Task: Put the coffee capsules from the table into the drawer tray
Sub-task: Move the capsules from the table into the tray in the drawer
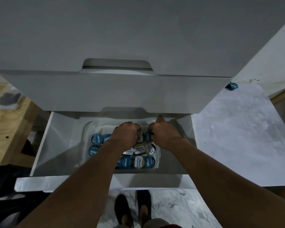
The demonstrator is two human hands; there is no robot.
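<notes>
An open white drawer holds a clear plastic tray with several blue and white-gold coffee capsules in rows. My left hand reaches into the tray's far part, fingers curled over a white capsule. My right hand is beside it, fingers curled round a blue capsule. One blue capsule lies on the floor to the right of the cabinet.
The white cabinet has closed drawers above the open one, overhanging the tray's back. A wooden bench stands to the left. My feet are on the marbled floor below the drawer front.
</notes>
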